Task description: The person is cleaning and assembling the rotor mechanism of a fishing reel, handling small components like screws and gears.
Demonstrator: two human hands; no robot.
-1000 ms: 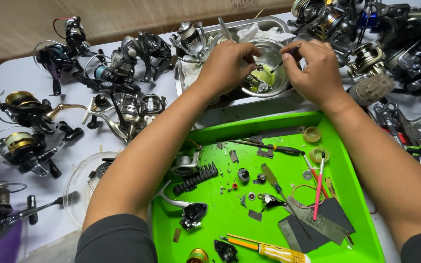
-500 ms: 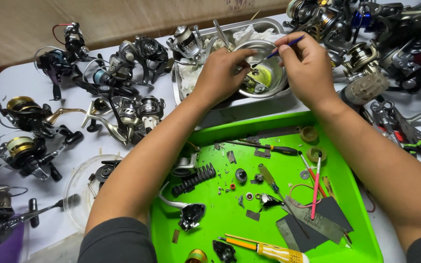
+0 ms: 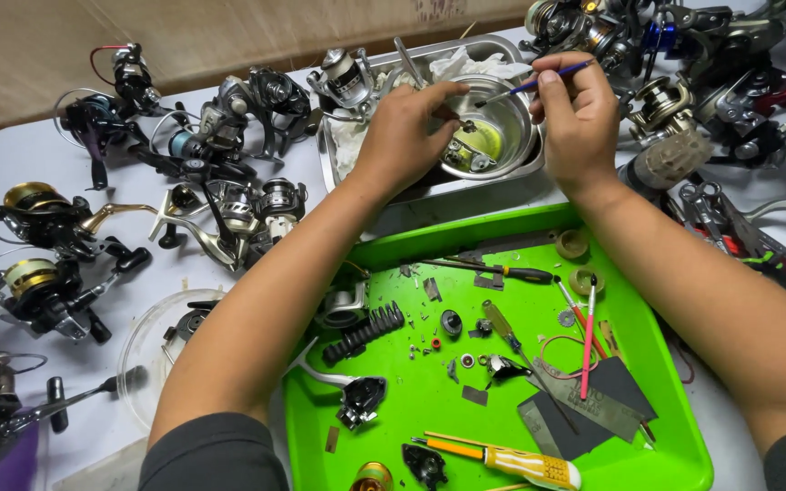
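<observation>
Nearest the camera lies a bright green tray [image 3: 684, 455] strewn with small parts: a yellow-handled screwdriver [image 3: 511, 460] along its near edge, dark sandpaper squares [image 3: 584, 409], a black ribbed spring-like piece [image 3: 364, 333], a pink-handled tool [image 3: 586, 338], a black-handled screwdriver [image 3: 493, 269] and scattered washers and screws. Left of the tray sits a clear round lid [image 3: 143, 350] with a dark reel part on it.

Both forearms reach over the tray to a rectangular metal pan [image 3: 429, 195] just beyond it. In the pan stands a round steel bowl [image 3: 525, 118] holding yellowish liquid and a small metal part [image 3: 466, 156], with crumpled white tissue [image 3: 470, 64] behind it.

The left hand [image 3: 407, 127] hangs over the bowl's left rim, fingers curled together and pinched on a tiny piece just above the liquid. The right hand [image 3: 579, 114] is closed on a thin blue-handled brush [image 3: 529, 86], gripped between thumb and fingertips, its tip pointing down-left into the bowl.

Farther out, many fishing reels [image 3: 229, 118] crowd the white table [image 3: 11, 155] on the left and along the far right.
</observation>
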